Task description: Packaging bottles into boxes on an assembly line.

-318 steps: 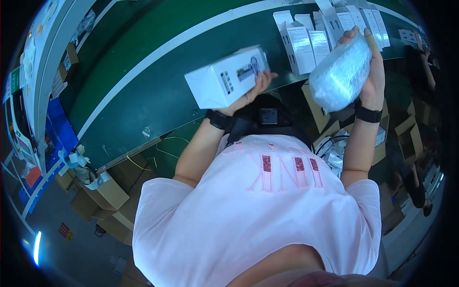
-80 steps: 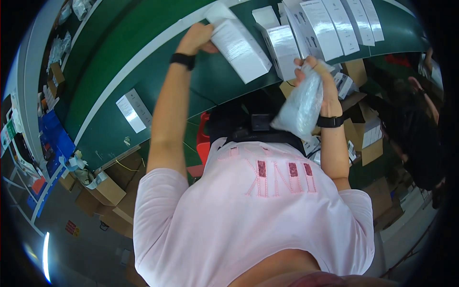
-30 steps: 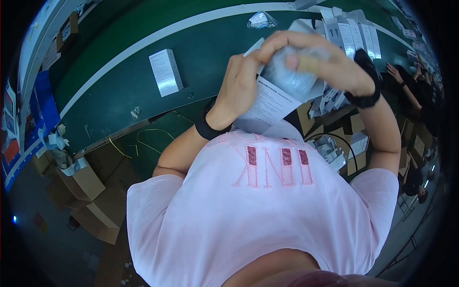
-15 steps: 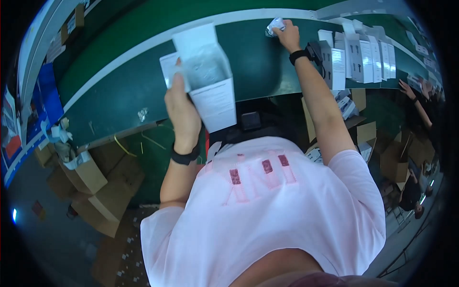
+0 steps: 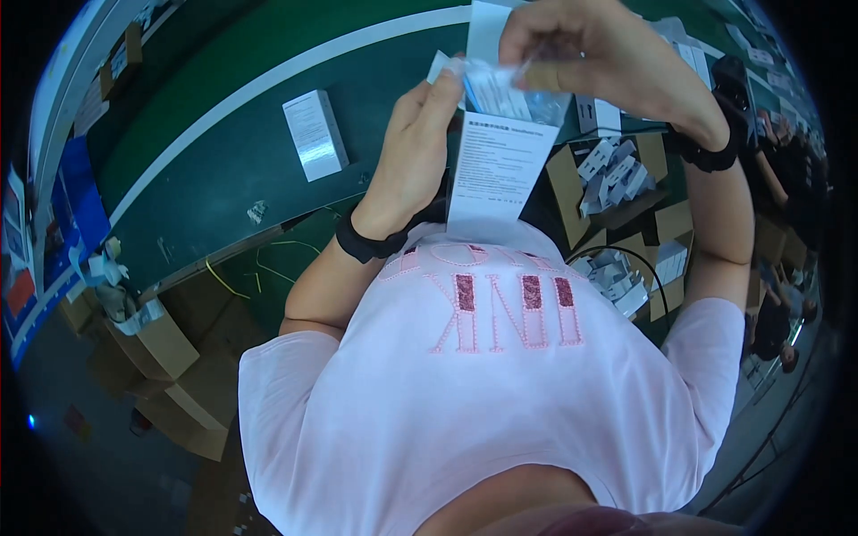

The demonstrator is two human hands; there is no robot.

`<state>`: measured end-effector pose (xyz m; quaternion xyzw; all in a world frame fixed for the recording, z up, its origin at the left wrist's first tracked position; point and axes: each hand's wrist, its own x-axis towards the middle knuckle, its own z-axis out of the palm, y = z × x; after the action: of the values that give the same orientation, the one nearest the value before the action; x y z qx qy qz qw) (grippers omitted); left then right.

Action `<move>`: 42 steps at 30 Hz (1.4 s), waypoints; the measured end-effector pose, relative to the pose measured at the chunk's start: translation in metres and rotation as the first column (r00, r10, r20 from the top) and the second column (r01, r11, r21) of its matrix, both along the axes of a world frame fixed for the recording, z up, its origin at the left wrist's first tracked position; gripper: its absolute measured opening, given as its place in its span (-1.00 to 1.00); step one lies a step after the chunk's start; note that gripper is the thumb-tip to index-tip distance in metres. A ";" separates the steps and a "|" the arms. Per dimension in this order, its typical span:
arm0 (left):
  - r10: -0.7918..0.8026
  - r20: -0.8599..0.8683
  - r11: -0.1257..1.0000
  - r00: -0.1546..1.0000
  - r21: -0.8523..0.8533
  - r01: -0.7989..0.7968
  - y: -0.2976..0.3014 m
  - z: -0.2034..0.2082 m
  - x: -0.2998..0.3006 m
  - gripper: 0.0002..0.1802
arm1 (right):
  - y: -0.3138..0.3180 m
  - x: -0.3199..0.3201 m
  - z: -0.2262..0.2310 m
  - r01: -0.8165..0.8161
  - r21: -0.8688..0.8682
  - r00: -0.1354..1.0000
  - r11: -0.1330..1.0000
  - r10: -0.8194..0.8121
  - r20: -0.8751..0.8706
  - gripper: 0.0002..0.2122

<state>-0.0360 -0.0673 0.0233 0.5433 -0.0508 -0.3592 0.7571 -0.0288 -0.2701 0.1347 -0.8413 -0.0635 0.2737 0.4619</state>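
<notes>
My left hand [image 5: 417, 147] is closed around the side of a white carton [image 5: 500, 165] with printed text, held upright before my chest with its top flap raised. In the carton's mouth lies a clear plastic bag [image 5: 547, 105] beside a white printed packet [image 5: 494, 92] with a blue edge. Over the opening, my right hand [image 5: 594, 62] has its fingers bent together at the bag. Its fingertips are slightly blurred. Another white carton [image 5: 315, 136], closed, lies on the green bench left of my left hand.
A small scrap of clear plastic [image 5: 257, 212] lies near the front edge of the green bench [image 5: 206, 196]. Open cardboard boxes [image 5: 657, 156] with white packets stand below at right. More brown cardboard [image 5: 170, 344] is at lower left. Other people [image 5: 778, 192] are at far right.
My right hand has come back from the far side of the bench to the carton's mouth with the clear bag. The carton has moved right, and the closed carton on the bench is now uncovered.
</notes>
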 end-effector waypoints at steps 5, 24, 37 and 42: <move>-0.161 -0.024 0.986 0.987 -0.037 0.160 -0.014 -0.012 -0.022 -0.35 | -0.006 -0.014 -0.025 -0.623 0.027 0.770 0.782 0.619 -0.157 -0.89; -0.284 0.326 0.956 0.902 0.020 0.294 0.006 -0.026 0.005 -0.43 | -0.010 -0.090 -0.112 0.328 0.615 0.899 0.717 -0.437 0.029 -0.51; -0.182 0.228 0.983 0.956 0.053 0.175 0.009 -0.036 0.000 -0.18 | 0.004 -0.081 -0.089 0.347 0.189 0.904 0.919 -0.381 0.192 -0.73; -0.138 0.209 0.989 0.968 -0.024 0.146 0.025 -0.040 -0.002 -0.23 | 0.028 -0.082 -0.090 0.070 -0.021 0.899 0.997 -0.054 0.434 -0.61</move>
<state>-0.0380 -0.0421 -0.0165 0.5576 -0.1751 -0.3528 0.7307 -0.1105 -0.2417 0.0446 -0.8909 -0.1329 0.0662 0.4293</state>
